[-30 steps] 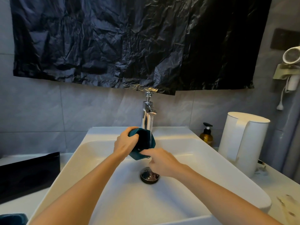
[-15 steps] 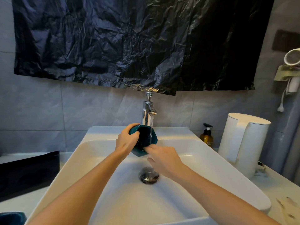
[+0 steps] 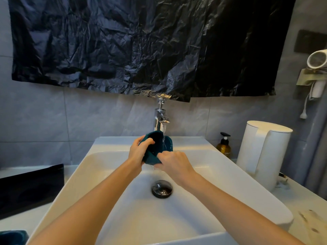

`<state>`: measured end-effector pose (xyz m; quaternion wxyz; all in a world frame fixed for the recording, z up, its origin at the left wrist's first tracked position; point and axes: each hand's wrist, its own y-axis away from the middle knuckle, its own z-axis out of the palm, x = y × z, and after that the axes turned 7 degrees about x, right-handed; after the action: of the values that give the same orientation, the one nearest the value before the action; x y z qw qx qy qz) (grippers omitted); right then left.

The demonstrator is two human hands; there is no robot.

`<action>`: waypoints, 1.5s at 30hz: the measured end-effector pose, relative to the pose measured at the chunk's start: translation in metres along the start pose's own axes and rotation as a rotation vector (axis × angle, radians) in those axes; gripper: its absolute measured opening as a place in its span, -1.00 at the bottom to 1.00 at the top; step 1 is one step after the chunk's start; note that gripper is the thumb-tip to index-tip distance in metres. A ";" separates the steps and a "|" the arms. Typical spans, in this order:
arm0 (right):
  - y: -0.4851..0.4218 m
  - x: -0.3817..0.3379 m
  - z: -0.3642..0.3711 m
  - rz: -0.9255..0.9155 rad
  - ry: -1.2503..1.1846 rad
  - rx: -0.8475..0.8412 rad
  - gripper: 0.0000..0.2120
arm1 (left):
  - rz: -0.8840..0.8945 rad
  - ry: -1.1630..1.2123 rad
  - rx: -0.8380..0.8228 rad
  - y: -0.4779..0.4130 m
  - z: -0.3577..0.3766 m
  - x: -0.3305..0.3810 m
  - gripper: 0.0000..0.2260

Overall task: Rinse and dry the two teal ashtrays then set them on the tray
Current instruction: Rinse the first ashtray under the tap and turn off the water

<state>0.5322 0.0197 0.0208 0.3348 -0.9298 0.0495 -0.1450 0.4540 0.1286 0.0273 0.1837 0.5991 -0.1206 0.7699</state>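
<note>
over the sink (image 3: 212, 167) now, and the left grip (image 3: 139, 152) is clamped on the teal ashtray (image 3: 158, 147), thumb hooked over its near rim and fingers wrapped round the back. the ashtray is tipped up on edge, hollow side facing right, held above the back half of the basin and just under the tap (image 3: 160, 117). a thin stream of water (image 3: 164, 137) drops from the spout straight into the hollow.

the right grip (image 3: 174, 162) is in close from the right, knuckles up, fingers bent, tips against the ashtray's lower right edge. whether it is pinching that edge or only rubbing it, i cannot tell from here. both forearms reach in from the near edge, and the drain plug (image 3: 161, 188) sits dark in the basin floor, below the two grips.

the second teal ashtray (image 3: 12, 236) shows only as a sliver at the near left corner of the bench (image 3: 309, 200), cut off by the edge of the view. the black tray (image 3: 30, 188) lies on the bench's left side, beside the sink's left wall and well apart from the ashtray under the tap.

on the right side of the bench, an amber pump bottle (image 3: 224, 146) stands at the back edge by the wall, and a white kettle (image 3: 263, 152) stands just beside it, nearer the right edge. a crumpled black plastic sheet (image 3: 141, 45) hangs on the tiled wall above the tap, and a white hair dryer (image 3: 317, 64) sits in a wall holder at far right.
</note>
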 end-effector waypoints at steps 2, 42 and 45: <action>-0.001 -0.005 0.001 0.076 -0.142 -0.025 -0.75 | 0.049 0.062 0.127 0.001 0.002 -0.004 -0.71; 0.009 0.030 -0.015 0.269 -0.763 -0.261 -0.73 | -0.320 -0.180 -0.354 0.007 -0.004 0.008 -0.62; 0.006 0.029 -0.023 0.446 -0.974 -0.278 -0.74 | -0.349 -0.241 -0.446 0.007 -0.001 0.005 -0.52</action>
<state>0.5526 -0.0043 0.0409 0.2157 -0.8918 0.1036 0.3840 0.4493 0.1238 0.0324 0.4245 0.6426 -0.2026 0.6049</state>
